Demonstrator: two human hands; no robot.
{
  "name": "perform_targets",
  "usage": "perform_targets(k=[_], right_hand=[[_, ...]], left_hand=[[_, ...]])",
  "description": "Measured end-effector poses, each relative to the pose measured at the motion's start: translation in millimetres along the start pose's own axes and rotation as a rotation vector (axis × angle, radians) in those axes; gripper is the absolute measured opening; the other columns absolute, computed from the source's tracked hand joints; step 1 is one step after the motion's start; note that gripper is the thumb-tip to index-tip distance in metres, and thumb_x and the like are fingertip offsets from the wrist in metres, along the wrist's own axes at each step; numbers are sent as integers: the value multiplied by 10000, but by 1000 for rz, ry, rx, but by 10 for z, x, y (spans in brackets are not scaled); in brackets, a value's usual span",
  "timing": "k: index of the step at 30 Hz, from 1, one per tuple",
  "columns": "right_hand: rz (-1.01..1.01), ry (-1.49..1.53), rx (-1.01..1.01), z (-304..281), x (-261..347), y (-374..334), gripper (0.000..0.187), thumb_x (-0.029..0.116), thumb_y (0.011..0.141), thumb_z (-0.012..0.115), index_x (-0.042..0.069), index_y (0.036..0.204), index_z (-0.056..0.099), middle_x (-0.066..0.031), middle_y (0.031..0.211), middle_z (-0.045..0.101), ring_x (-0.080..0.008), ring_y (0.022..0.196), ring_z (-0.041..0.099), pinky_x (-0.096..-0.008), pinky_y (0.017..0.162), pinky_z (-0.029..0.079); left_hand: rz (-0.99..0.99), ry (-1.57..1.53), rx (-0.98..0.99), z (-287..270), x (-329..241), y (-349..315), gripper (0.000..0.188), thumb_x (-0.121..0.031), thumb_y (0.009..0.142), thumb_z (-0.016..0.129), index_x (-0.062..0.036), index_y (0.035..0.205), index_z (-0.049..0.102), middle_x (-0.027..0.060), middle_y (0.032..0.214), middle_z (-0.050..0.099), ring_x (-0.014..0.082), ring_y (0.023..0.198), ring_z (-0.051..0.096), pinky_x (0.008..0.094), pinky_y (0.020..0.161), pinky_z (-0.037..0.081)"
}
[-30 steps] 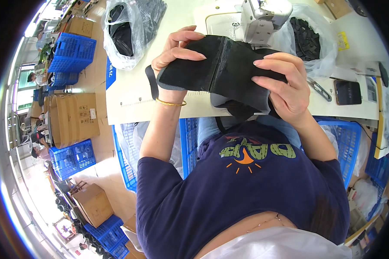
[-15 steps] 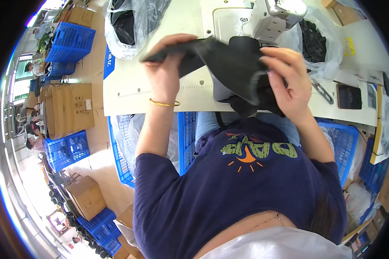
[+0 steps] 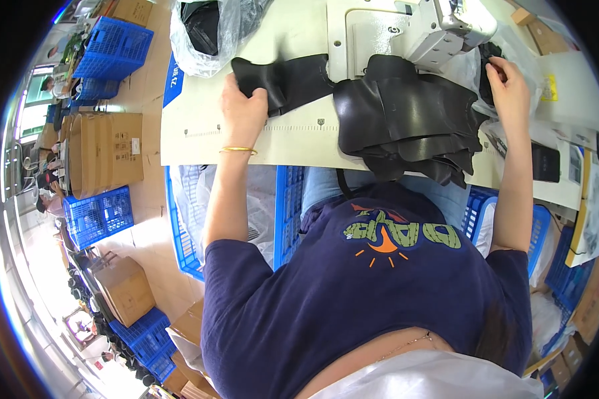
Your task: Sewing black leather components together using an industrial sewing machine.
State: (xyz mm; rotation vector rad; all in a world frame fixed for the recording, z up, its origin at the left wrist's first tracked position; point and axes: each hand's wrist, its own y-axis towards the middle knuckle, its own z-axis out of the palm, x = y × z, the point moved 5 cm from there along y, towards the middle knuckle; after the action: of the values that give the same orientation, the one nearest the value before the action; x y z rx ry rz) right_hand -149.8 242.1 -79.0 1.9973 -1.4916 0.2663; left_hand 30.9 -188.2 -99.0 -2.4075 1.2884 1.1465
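The left hand (image 3: 241, 110) alone pinched a black panel (image 3: 299, 80) at eleven o'clock; the right hand (image 3: 510, 90) had moved to bagged pieces (image 3: 485, 83) at two, its grip unclear.

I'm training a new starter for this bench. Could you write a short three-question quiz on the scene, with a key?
1. Multiple choice: what does the left hand hold?
A) a phone
B) a single black piece
C) a knife

2. True or false: the stack of black pieces lies to the left of the piece in that hand.

3. Short answer: which container is the right hand nearest to?

Key:
1. B.
2. False; the stack lies to the right of it.
3. The clear plastic bag with black contents, at the right of the table.
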Motion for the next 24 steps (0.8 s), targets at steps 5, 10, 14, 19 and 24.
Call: perform_targets(k=[5,10,14,19,24], right_hand=[[-96,-218,-28,83,22,46,308,226,827,638,17,1053,644,-127,970,646,-292,823,623,-370,752,483],[-118,-198,72,209,-116,140,296,244,847,615,19,1038,644,-146,948,629,-344,873,609,-400,767,471],[-186,-213,-6,127,-92,186,271,243,876,584,29,1026,653,-147,942,619,-352,869,599,-398,764,469],[-164,-205,-83,36,-40,232,273,269,920,532,53,1020,664,-140,928,616,-355,849,592,-404,748,465],[-146,-243,-129,-188,-120,187,272,273,935,515,77,1050,666,-129,911,623,-329,827,600,-385,730,467]], left_hand=[[25,40,19,19,22,-1,394,-95,707,568,52,1072,546,185,808,638,262,654,649,355,621,524],[467,617,-414,-128,-515,-243,411,-102,733,627,69,1097,545,211,980,598,369,946,567,424,858,450],[570,-11,1,251,-833,-401,454,-228,757,691,65,1080,566,189,1040,564,340,989,533,411,877,432],[579,-58,149,844,-1264,-718,573,-382,727,744,63,1048,578,164,1034,526,331,993,490,410,908,396],[631,17,140,911,-1355,-737,546,-384,693,774,2,1040,607,120,1028,529,300,970,508,395,849,414]])
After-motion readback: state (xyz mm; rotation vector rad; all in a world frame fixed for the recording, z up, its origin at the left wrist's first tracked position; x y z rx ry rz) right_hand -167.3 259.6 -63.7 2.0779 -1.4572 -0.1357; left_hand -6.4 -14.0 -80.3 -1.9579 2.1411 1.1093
